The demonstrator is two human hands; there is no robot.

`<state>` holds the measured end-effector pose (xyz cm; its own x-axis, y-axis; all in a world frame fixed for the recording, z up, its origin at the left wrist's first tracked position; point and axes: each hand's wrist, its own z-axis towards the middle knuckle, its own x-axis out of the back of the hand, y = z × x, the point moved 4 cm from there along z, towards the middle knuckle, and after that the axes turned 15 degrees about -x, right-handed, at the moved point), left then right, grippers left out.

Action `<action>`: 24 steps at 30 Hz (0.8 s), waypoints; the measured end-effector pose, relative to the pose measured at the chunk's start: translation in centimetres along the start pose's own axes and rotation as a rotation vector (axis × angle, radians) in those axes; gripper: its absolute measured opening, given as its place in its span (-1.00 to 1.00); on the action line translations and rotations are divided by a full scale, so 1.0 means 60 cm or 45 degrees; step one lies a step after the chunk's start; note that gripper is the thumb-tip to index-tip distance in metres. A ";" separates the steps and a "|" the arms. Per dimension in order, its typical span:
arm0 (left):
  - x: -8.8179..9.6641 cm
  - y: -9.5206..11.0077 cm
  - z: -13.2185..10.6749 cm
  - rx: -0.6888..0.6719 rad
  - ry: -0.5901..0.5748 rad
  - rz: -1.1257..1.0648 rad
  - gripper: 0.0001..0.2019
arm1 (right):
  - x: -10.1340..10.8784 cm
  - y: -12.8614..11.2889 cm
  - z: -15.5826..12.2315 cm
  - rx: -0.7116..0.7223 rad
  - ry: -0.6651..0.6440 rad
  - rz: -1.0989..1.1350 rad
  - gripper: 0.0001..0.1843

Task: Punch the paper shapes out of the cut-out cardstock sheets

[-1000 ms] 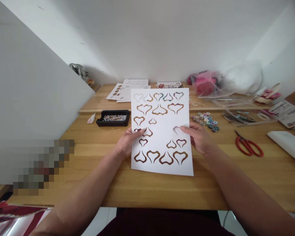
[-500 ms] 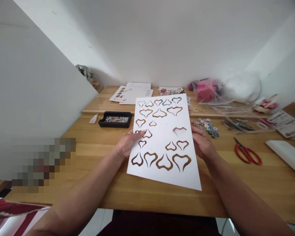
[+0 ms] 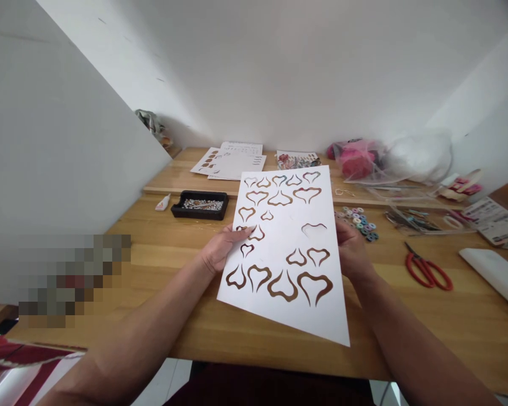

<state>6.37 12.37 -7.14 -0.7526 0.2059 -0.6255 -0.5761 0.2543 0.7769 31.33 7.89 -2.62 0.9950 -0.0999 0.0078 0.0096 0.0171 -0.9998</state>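
Observation:
Over the table I hold up a white paper sheet (image 3: 288, 239) with several wavy, heart-shaped cut-outs, the wood tone showing through most of them. One opening on the right side is partly filled with white. My left hand (image 3: 223, 248) grips the sheet's left edge, thumb on the front face and fingers behind. At the right edge is my right hand (image 3: 352, 248), closed at the paper, its fingertips hidden behind it. The sheet is tilted, with its lower right corner nearest me.
A black tray of small beads (image 3: 200, 205) and a small white bottle (image 3: 163, 202) lie left. Right are thread spools (image 3: 359, 223), red-handled scissors (image 3: 427, 269), a clear box of tools (image 3: 427, 219) and a white roll (image 3: 493, 276). More cut sheets (image 3: 237, 163) lie on the raised back shelf.
The sheet's lower right corner has tipped down and toward me. My right hand has shifted slightly, its fingers now further behind the sheet. My left hand keeps its hold.

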 end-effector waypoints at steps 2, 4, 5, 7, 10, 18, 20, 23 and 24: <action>0.000 -0.002 0.000 0.012 -0.006 0.004 -0.78 | -0.002 -0.003 -0.003 0.025 0.011 0.002 -0.57; 0.000 -0.003 0.000 0.011 -0.007 0.006 -0.79 | -0.004 -0.006 -0.005 0.058 0.023 -0.007 -0.60; 0.000 -0.003 0.000 0.007 -0.011 0.004 -0.79 | -0.005 -0.007 -0.006 0.080 0.028 -0.011 -0.63; 0.000 -0.004 0.000 0.008 -0.025 -0.003 -0.78 | -0.006 -0.010 -0.008 0.124 0.027 -0.023 -0.70; -0.002 -0.004 -0.001 0.011 -0.047 -0.022 -0.78 | -0.006 -0.011 -0.009 0.177 0.055 -0.054 -0.78; 0.001 -0.001 0.000 -0.012 -0.061 -0.009 -0.77 | 0.004 -0.005 -0.014 0.157 0.142 -0.141 -0.85; 0.002 -0.002 0.000 -0.010 -0.068 0.006 -0.78 | 0.007 -0.003 -0.014 0.165 0.141 -0.159 -0.85; 0.004 -0.001 0.000 -0.013 -0.079 0.026 -0.77 | 0.008 -0.004 -0.011 0.194 0.121 -0.171 -0.84; 0.005 -0.001 0.000 -0.017 -0.081 0.035 -0.77 | 0.008 -0.004 -0.009 0.198 0.105 -0.164 -0.83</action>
<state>6.17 12.41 -7.35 -0.7466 0.2726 -0.6068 -0.5599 0.2352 0.7945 31.78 7.28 -2.38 0.9730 -0.1924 0.1273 0.1577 0.1515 -0.9758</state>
